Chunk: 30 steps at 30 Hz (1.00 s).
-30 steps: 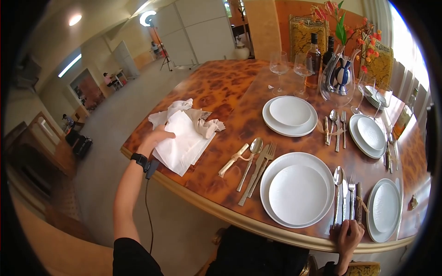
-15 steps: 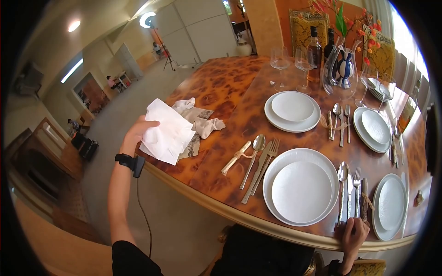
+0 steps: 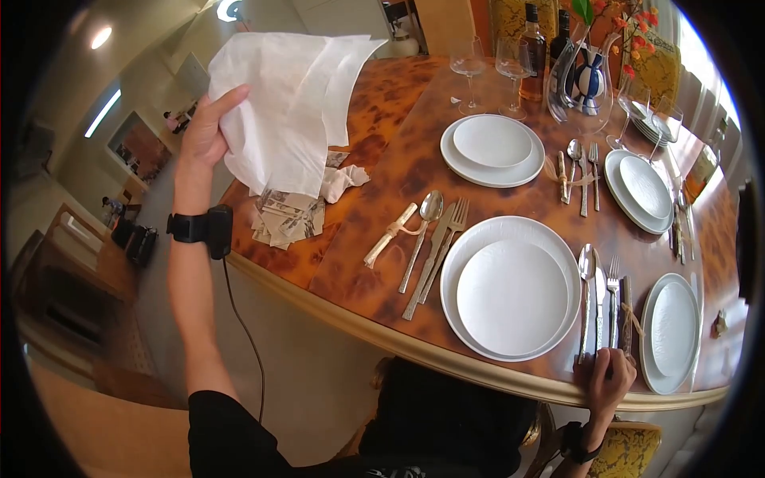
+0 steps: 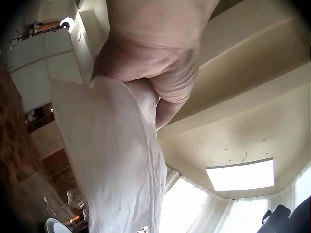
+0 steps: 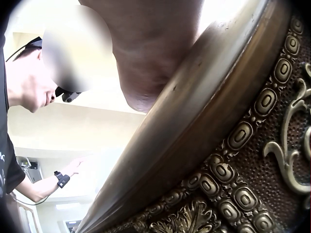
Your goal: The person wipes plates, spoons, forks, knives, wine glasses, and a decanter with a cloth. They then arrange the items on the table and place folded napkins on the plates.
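My left hand (image 3: 205, 134) grips a few thin white napkins (image 3: 279, 111) by their left edge, with the thumb in front and the other fingers hidden behind. The napkins hang spread out above the table's left end. In the left wrist view the white sheets (image 4: 112, 150) droop down from the hand. Below them lie printed beige paper pieces (image 3: 288, 221) and a crumpled pale cloth (image 3: 344, 182). My right hand (image 3: 612, 380), its fingers loosely bent, rests on the table edge by the handles of a knife (image 3: 599, 311) and fork (image 3: 613, 307), holding nothing.
On the glossy brown table (image 3: 351, 263), stacked white plates (image 3: 510, 299) stand with cutlery and a tied roll (image 3: 390, 235) beside them. Wine glasses (image 3: 468, 64), bottles (image 3: 533, 52) and a glass vase (image 3: 575, 95) occupy the back. A cable (image 3: 243, 319) hangs from my left wrist.
My left hand has lifted the white napkins off the pile and up, uncovering the printed paper pieces. The right hand has stayed at the table edge. The head view has shifted slightly.
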Available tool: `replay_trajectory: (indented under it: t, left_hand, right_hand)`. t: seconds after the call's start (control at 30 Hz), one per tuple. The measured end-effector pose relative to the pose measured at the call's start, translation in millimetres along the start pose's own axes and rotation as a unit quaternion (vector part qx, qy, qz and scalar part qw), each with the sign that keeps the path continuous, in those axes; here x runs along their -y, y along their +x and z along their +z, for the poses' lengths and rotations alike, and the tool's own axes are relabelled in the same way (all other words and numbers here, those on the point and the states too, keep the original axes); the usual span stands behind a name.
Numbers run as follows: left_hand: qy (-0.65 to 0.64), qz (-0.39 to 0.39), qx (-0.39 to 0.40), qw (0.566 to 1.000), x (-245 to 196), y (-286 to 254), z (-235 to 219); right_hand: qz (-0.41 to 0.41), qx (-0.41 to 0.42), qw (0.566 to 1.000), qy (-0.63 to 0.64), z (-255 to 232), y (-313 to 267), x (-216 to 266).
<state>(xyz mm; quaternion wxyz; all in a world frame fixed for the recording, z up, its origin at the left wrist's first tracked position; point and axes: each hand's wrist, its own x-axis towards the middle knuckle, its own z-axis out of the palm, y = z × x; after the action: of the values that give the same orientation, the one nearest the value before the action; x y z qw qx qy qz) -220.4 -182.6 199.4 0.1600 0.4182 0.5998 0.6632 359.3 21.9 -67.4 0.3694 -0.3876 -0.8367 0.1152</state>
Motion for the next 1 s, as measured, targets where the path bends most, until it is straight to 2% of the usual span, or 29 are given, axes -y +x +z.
replay_trajectory:
  t: [0.07,0.17,0.23,0.27,0.3,0.33,0.4,0.53,0.6,0.63,0.7,0.73,0.83,0.9,0.93,1.0]
  left_hand:
    - [-0.021,-0.044,0.024,0.999,20.3,9.9,11.1]
    - [-0.025,-0.141,0.023,0.989,81.4,11.1,32.8]
    - [0.041,-0.214,0.001,0.976,133.7,6.4,36.8]
    - [0.067,-0.212,0.008,0.975,166.5,3.9,30.5]
    - [0.086,-0.227,0.008,0.970,186.8,-2.0,24.2]
    - [0.158,-0.276,-0.030,0.948,191.3,-5.9,28.0]
    - [0.251,-0.279,-0.031,0.926,185.7,-15.9,30.9]
    - [0.262,-0.228,0.029,0.937,202.8,-12.3,-3.6]
    - [0.435,-0.144,-0.026,0.889,197.8,-15.8,-9.2]
    - [0.436,-0.146,-0.026,0.887,195.9,-16.4,-15.2]
    - [0.549,-0.121,0.039,0.826,191.1,-14.4,-24.4]
    - [0.550,-0.120,0.041,0.826,190.9,-15.0,-25.7]
    - [0.577,-0.074,0.031,0.813,162.0,-24.5,-5.5]
    - [0.588,-0.006,0.036,0.808,140.7,-26.9,10.8]
    - [0.586,-0.002,0.037,0.809,134.9,-25.1,16.1]
    - [0.350,-0.060,0.084,0.931,120.7,-20.9,29.2]
  right_hand:
    - [-0.008,0.000,1.000,0.002,0.4,-0.9,-1.9]
    - [-0.009,-0.007,1.000,-0.006,0.7,-1.9,-3.9]
    - [-0.010,-0.010,1.000,-0.004,0.9,-1.0,-2.0]
    - [-0.010,-0.012,1.000,-0.004,0.6,-1.0,-1.3]
    - [-0.009,-0.012,1.000,-0.002,0.5,-0.5,-1.6]
    - [-0.013,-0.009,1.000,-0.006,0.7,-0.4,-2.4]
    - [-0.011,-0.004,1.000,-0.011,-0.2,-0.8,-2.2]
    - [-0.014,-0.008,1.000,-0.020,-0.3,0.2,0.7]
    - [-0.008,-0.003,1.000,-0.018,1.1,0.6,1.0]
    - [-0.001,-0.001,1.000,-0.012,1.5,0.3,0.0]
    - [0.008,0.000,1.000,-0.006,2.0,-0.6,-1.2]
    - [-0.002,-0.007,1.000,-0.011,2.1,-0.1,-1.2]
    - [-0.014,-0.019,1.000,-0.006,1.6,2.4,0.3]
    - [-0.018,-0.024,1.000,0.002,1.5,2.5,0.7]
    - [-0.015,-0.023,1.000,0.008,2.3,2.2,0.3]
    - [-0.010,-0.027,1.000,0.012,-0.4,4.2,1.9]
